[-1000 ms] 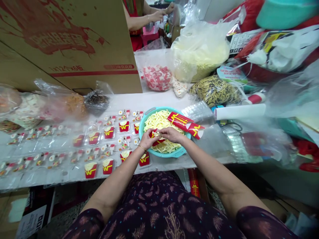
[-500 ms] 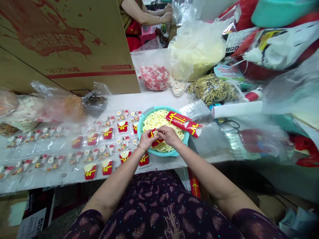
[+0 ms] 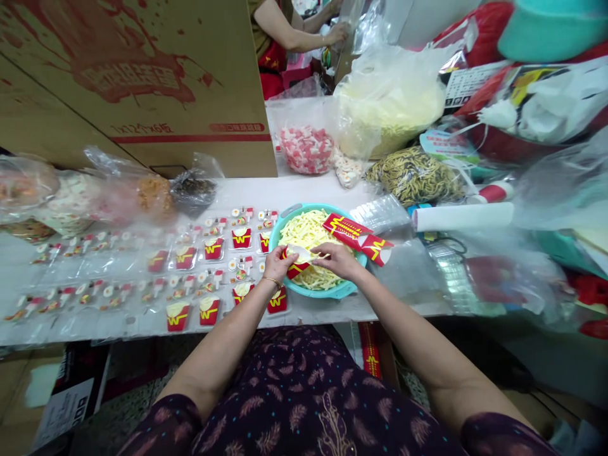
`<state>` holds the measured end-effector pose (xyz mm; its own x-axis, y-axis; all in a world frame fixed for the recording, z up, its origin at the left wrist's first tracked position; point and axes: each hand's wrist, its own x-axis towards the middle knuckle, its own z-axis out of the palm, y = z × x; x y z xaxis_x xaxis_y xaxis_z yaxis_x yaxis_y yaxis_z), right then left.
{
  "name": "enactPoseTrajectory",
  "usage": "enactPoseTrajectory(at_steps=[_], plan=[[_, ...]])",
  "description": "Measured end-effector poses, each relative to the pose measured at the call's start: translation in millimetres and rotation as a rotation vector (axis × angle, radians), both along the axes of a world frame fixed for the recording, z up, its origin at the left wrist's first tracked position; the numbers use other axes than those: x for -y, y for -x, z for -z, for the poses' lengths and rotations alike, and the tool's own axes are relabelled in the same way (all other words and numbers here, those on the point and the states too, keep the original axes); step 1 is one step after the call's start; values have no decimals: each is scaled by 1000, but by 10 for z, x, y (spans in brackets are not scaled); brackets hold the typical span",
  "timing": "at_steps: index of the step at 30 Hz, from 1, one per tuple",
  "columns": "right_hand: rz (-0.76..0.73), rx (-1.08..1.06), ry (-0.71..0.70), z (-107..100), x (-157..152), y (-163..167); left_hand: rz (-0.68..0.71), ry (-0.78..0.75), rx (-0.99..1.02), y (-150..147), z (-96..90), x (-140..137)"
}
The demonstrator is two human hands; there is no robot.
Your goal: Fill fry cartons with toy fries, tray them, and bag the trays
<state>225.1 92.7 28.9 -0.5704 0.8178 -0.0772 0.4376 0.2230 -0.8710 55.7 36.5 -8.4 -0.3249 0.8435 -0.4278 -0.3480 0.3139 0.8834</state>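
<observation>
A turquoise basin (image 3: 360,278) holds a heap of pale yellow french-fry pieces (image 3: 306,229). Above the heap, my left hand (image 3: 278,264) is closed on a small red french-fry carton (image 3: 300,254), whose white inner side shows at the top. My right hand (image 3: 338,259) is beside it with thumb and fingers pinched at the carton's right side; what lies between them is too small to make out. Another red carton (image 3: 297,271) with a yellow mark lies on the fries below. Flat red cartons (image 3: 350,233) in a stack lean across the basin's far right rim.
Left of the basin, small clear packs with red cartons (image 3: 213,248) and tiny food pieces stand in rows. Behind are a large cardboard box (image 3: 190,149), a bag of pink-and-white pieces (image 3: 308,149) and clear plastic trays (image 3: 384,215). Another person's arm (image 3: 294,38) is at the back.
The view has shifted, so things appear farther right. The carton in my left hand now shows its white inside, and my right fingers have drawn slightly away from my left hand.
</observation>
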Motion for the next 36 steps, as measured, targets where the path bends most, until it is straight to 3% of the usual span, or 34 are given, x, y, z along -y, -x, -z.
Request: enactPoseTrajectory(at_steps=[3, 7, 15, 17, 19, 21, 23, 26, 31, 34, 36], plan=[[20, 10, 17, 53, 64, 16, -21, 7, 102, -13, -94, 55], [103, -90, 184, 43, 81, 0, 17, 15, 254, 11, -177, 151], [397, -304, 459, -18, 50, -157, -97, -5, 190, 72, -103, 234], [442, -298, 449, 5, 69, -143, -74, -22, 213, 62, -103, 248], [438, -251, 308, 15, 111, -72, -52, -34, 240, 35, -113, 264], [368, -150, 47, -3, 174, 44, -32, -44, 238, -2, -127, 278], [198, -1, -221, -43, 246, 168, -15, -55, 187, -31, -138, 288], [-69, 176, -402, -110, 333, 300, -11, -82, 67, -31, -140, 296], [-230, 165, -262, -117, 384, 446, -32, -105, -183, 62, -82, 337], [-270, 66, -54, -85, 358, 563, -79, -72, -318, 141, -52, 406], [-272, 0, 168, -83, 311, 646, -67, -43, -229, 212, -54, 469]])
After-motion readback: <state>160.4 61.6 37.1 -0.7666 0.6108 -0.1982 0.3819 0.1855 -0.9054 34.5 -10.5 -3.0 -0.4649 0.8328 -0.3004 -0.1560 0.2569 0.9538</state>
